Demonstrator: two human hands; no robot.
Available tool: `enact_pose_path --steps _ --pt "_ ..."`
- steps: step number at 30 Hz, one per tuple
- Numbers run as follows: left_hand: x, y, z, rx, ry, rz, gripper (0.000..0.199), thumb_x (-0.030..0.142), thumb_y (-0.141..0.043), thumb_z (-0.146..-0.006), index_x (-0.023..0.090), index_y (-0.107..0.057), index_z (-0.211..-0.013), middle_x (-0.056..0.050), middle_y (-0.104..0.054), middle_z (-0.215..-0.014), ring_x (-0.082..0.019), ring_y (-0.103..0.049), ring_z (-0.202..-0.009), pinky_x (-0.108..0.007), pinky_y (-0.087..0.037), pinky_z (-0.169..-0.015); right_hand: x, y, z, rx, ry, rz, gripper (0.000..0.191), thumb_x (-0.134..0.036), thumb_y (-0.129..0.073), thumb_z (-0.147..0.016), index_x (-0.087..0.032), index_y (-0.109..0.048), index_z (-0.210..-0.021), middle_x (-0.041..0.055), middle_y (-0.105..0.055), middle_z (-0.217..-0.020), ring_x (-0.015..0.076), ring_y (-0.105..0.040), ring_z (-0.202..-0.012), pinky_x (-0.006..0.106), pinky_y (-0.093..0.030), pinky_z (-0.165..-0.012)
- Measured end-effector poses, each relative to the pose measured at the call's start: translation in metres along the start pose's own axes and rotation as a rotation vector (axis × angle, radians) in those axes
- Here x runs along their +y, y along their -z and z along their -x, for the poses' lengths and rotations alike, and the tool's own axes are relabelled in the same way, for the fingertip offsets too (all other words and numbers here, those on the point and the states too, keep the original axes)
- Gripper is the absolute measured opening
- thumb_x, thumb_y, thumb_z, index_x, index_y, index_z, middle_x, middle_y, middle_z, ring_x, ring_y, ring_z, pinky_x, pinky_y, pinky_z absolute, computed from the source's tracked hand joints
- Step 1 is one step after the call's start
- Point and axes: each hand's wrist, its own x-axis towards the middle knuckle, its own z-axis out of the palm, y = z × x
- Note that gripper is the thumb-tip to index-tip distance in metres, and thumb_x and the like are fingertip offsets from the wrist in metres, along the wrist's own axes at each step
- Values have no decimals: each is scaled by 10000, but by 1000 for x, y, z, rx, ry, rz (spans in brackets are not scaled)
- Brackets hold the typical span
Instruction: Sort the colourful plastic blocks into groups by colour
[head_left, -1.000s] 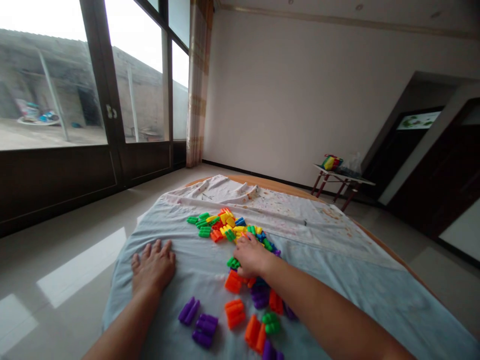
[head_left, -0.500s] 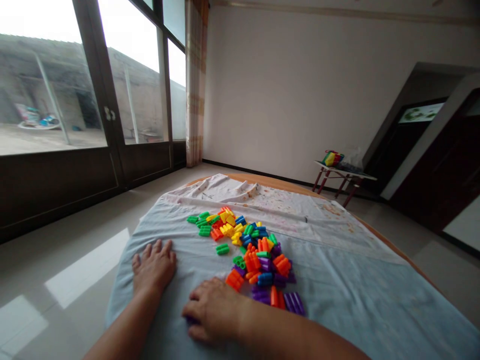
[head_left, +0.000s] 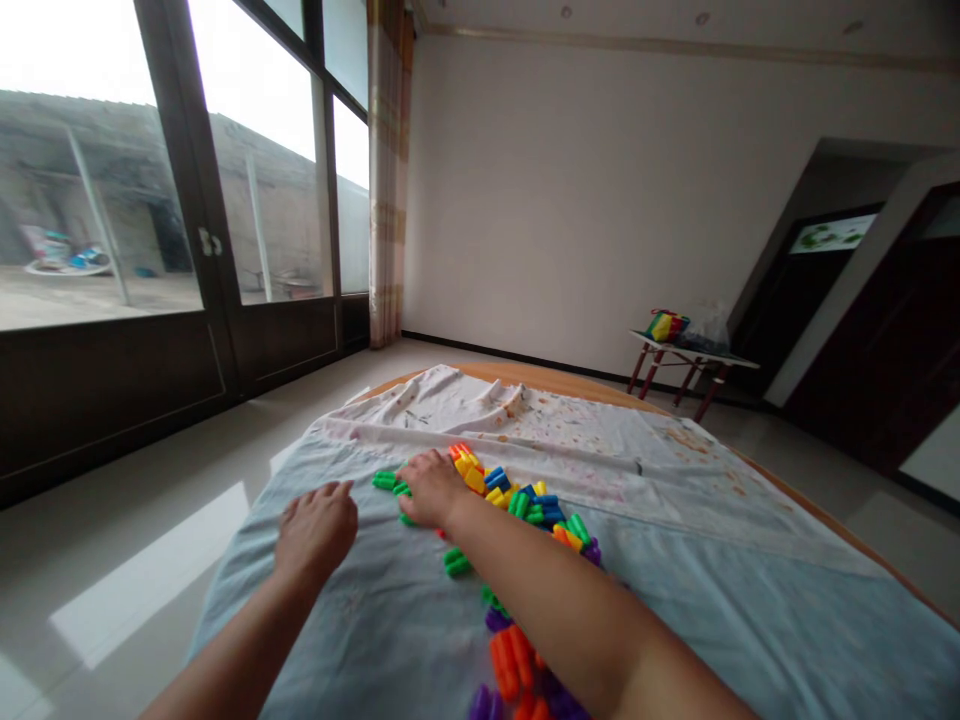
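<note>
As daylight enters through the glass doors (head_left: 262, 200) at the left of the frame, you lean both bare arms over colourful plastic blocks (head_left: 474, 480) strewn from the centre of the frame to its bottom edge. A green-and-white panel (head_left: 834, 233) above the dark doorway, right of the frame, bears markings too small to read. Your right hand (head_left: 431, 488), palm down with fingers bent, covers the left end of the spread beside green blocks (head_left: 384, 480); whether it grips one cannot be told. Your left hand (head_left: 319, 530), left of centre, is open and holds nothing, its fingers slightly spread above or on the pale blue cloth (head_left: 390, 620). Orange blocks (head_left: 511, 660) and purple blocks (head_left: 486, 702) lie near your right forearm at bottom centre. Beyond them, a stained white cloth (head_left: 570, 420) lies rumpled toward the wood-coloured table edge (head_left: 555, 380). Across the pale tiled floor (head_left: 157, 560), a patterned curtain (head_left: 386, 200) hangs beside a plain wall (head_left: 600, 200), while a small side table (head_left: 694, 355), right of centre, bears a multicoloured bag (head_left: 666, 326) and a clear plastic bag (head_left: 706, 328)
</note>
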Motion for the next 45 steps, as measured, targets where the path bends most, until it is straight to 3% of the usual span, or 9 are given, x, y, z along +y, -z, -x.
enact_pose_path --steps 3,6,9,20,28,31,35,40,45 --pt "10 -23 -23 12 -104 8 544 113 -221 -867 119 -391 -1383 -82 -388 -1440 -201 -336 -1313 -331 -273 -1051 0 -28 -37 -54 -50 -15 458 -385 -524 -805 -207 -527 -1227 117 -455 -1358 269 -365 -1261 482 -303 -1011" --pt "13 -46 -31 5 -131 15 525 188 -237 -898 163 -343 -1412 -54 -379 -1446 -224 -297 -1336 -408 -249 -1071 5 -46 -54 -171 -78 -35 555 -461 -524 -789 -240 -453 -1293 109 -374 -1425 302 -297 -1307 581 -232 -1025" --pt "13 -58 -30 20 -113 19 521 301 -231 -921 180 -331 -1418 -51 -371 -1449 -258 -268 -1348 -488 -190 -1085 11 -47 -52 -230 -70 9 525 -494 -526 -768 -236 -516 -1225 119 -495 -1308 322 -394 -1231 589 -311 -971" --pt "13 -59 -39 -6 -89 4 530 355 -242 -904 207 -392 -1390 -49 -343 -1466 -276 -242 -1356 -495 -174 -1087 51 29 66 -546 255 92 435 -492 -567 -746 -256 -640 -1104 83 -584 -1186 302 -502 -1112 456 -380 -944" --pt "14 -57 -40 -11 -106 -11 546 361 -217 -905 187 -383 -1394 -60 -337 -1468 -285 -253 -1350 -506 -183 -1083 67 95 139 -619 224 -5 369 -444 -685 -651 -267 -702 -973 44 -679 -1011 282 -554 -1040 433 -340 -962" --pt "14 -56 -39 -4 -105 -11 547 360 -219 -904 181 -383 -1394 -62 -342 -1465 -285 -256 -1349 -506 -183 -1084 78 93 112 -545 103 -142 321 -448 -619 -731 -264 -695 -983 12 -699 -971 217 -608 -951 325 -405 -886" --pt "13 -57 -36 11 -100 -10 539 351 -228 -904 186 -391 -1390 -54 -349 -1461 -280 -260 -1348 -499 -183 -1086 92 50 35 -170 -216 -164 346 -316 -570 -780 -245 -628 -1113 22 -638 -1159 189 -562 -1082 251 -399 -910" --pt "12 -59 -33 35 -89 -17 530 342 -230 -905 198 -401 -1385 -44 -362 -1455 -269 -254 -1351 -486 -175 -1090 98 -11 -34 -187 -414 -93 538 -456 -570 -757 -192 -550 -1225 130 -546 -1265 289 -522 -1141 369 -425 -914" --pt "15 -58 -31 38 -75 -21 528 341 -224 -904 208 -415 -1378 -38 -371 -1451 -266 -261 -1349 -480 -174 -1088 104 -40 -46 -274 -410 -64 587 -583 -491 -766 -251 -534 -1249 115 -509 -1309 325 -486 -1177 441 -424 -915"
